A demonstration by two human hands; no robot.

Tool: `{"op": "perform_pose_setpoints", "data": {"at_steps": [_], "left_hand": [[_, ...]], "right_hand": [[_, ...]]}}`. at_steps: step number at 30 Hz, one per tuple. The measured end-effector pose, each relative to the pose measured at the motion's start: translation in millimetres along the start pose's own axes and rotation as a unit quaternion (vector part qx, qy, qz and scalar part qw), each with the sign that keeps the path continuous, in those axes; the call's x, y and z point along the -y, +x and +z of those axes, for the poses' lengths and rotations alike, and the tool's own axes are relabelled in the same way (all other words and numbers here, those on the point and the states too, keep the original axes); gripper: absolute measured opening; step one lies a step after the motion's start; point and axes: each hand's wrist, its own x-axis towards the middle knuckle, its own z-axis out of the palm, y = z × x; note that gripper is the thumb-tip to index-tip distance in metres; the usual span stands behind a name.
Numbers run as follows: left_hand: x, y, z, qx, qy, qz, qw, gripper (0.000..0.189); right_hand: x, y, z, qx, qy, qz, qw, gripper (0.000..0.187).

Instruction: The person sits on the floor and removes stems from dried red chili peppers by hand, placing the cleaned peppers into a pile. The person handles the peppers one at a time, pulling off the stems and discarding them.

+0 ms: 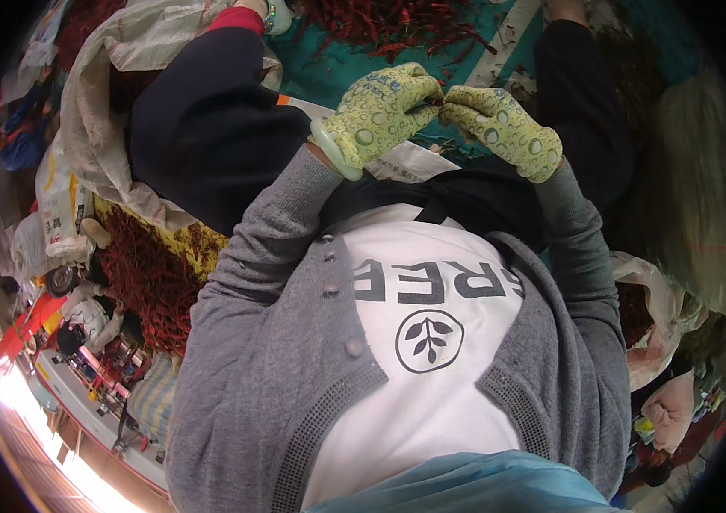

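Both hands wear yellow-green patterned gloves and meet fingertip to fingertip above the person's lap. My left hand (383, 117), with a pale bangle at its wrist, pinches a small dark red piece (435, 101) that looks like a dried chili pepper. My right hand (505, 129) has its fingers closed together at the same piece; its fingertips partly hide it. Beyond the hands, a heap of dried red chili peppers (388, 22) lies on a teal sheet (312, 77). Printed white sheeting (415, 161) shows below the hands, between the legs.
An open woven sack (90, 122) stands at the left, near more chili peppers (145, 282) on yellow material. Another open sack (648, 346) and a large upright sack (700, 192) are at the right. A person (84, 320) is at the lower left, with another person's gloved hand (278, 16) at the top.
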Motion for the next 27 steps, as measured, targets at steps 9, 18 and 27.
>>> {"op": "perform_pose_setpoints", "data": {"at_steps": [9,18,27], "left_hand": [[0.2,-25.2,11.6,0.137,-0.266,-0.081,0.951,0.023],[35.9,-10.9,42.3,0.094,-0.511,-0.269,0.811,0.023],[132.5,59.5,140.3,0.115,0.026,-0.222,0.968,0.041]], "right_hand": [[-25.7,-7.7,2.5,0.146,0.047,-0.057,0.987,0.037],[-60.3,24.9,-56.3,0.230,-0.084,0.010,0.970,0.030],[-126.9,99.8,-38.4,-0.020,-0.545,0.128,0.829,0.031]]}}
